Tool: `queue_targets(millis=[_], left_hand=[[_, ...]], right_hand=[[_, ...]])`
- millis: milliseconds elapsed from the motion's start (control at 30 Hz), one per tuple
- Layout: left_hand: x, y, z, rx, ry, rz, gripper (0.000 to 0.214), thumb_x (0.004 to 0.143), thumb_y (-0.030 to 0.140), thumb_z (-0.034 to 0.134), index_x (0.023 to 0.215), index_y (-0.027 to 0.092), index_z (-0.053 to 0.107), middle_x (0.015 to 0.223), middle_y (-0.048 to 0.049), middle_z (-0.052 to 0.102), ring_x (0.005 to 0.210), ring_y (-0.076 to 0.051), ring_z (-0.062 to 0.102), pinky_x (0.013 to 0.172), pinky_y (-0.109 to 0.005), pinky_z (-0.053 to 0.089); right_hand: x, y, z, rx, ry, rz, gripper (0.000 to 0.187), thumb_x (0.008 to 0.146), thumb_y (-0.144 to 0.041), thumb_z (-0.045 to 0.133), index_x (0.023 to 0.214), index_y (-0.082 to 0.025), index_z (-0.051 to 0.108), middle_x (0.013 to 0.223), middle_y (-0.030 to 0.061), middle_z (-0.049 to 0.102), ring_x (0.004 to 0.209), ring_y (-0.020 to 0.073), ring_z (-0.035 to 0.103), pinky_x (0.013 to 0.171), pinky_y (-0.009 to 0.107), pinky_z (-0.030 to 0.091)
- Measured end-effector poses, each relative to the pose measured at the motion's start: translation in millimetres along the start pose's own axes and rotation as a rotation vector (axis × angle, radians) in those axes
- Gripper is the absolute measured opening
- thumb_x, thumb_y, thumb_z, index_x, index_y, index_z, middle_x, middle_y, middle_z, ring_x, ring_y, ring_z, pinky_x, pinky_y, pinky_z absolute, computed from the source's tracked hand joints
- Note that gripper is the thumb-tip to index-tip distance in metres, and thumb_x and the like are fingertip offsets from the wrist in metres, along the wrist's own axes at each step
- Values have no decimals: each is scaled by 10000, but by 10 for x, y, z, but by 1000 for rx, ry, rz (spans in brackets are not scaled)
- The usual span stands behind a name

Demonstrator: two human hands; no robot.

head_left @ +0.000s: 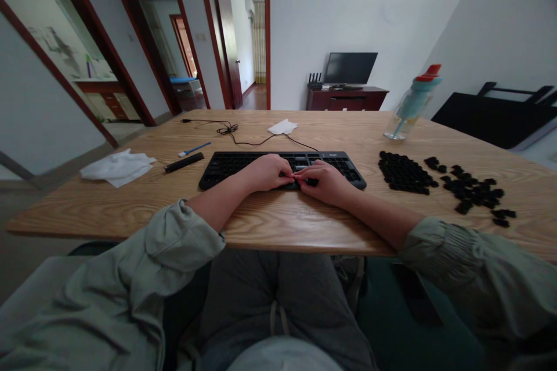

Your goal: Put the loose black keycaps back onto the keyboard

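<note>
A: Where are the hands working?

B: Both are resting on the front row of the black keyboard (282, 168), which is lying flat on the wooden tabletop (278, 220). The left hand (267, 173) and right hand (324, 181) are meeting fingertip to fingertip near the middle.

A: Is either grip holding anything?

B: I cannot tell; the fingers are curling down together over a key, but whether they are pinching one is hidden.

A: And the loose pieces?

B: A patch and a scatter of black keycaps (439, 179) are lying well apart to the right, near the water bottle (411, 104).

A: How would a cap handle?

B: I am judging them light, stiff, small and slippery, so pinching one by its opposite side edges seems best.
</note>
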State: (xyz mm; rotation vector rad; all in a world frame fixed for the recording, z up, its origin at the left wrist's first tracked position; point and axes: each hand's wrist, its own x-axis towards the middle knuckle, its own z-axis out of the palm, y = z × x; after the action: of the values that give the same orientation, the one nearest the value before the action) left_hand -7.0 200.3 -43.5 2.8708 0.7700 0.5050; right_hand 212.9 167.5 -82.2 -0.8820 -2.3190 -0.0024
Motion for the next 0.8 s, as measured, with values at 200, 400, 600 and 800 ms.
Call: queue_targets(millis=[200,400,600,800], left_hand=[[-1,43,28,138,16,82,166,891,239,640,837,191,789,874,-68,772,851,-193,665,850,-319,467],[-11,53,57,189,70,125,186,906,212,608,842,166,777,875,-72,773,818,-190,652,844,-334,464],[-14,106,36,182,56,144,225,928,185,569,805,165,756,817,-54,762,785,-172,655,847,-316,464],[-20,58,13,170,41,179,209,921,223,588,846,190,780,906,-65,767,841,-181,668,876,-333,475]], right_hand=[[11,22,32,4,23,-13,223,846,-205,616,970,-224,800,1001,49,790,808,206,669,796,363,490],[15,-10,16,-7,23,0,202,852,-215,616,934,-230,800,986,47,790,825,199,661,814,353,469],[7,2,11,-48,12,-26,189,842,-189,628,928,-200,797,963,54,792,825,205,635,802,350,445],[-3,40,40,-72,-4,-60,187,850,-203,618,916,-193,793,977,57,790,811,203,635,793,359,456]])
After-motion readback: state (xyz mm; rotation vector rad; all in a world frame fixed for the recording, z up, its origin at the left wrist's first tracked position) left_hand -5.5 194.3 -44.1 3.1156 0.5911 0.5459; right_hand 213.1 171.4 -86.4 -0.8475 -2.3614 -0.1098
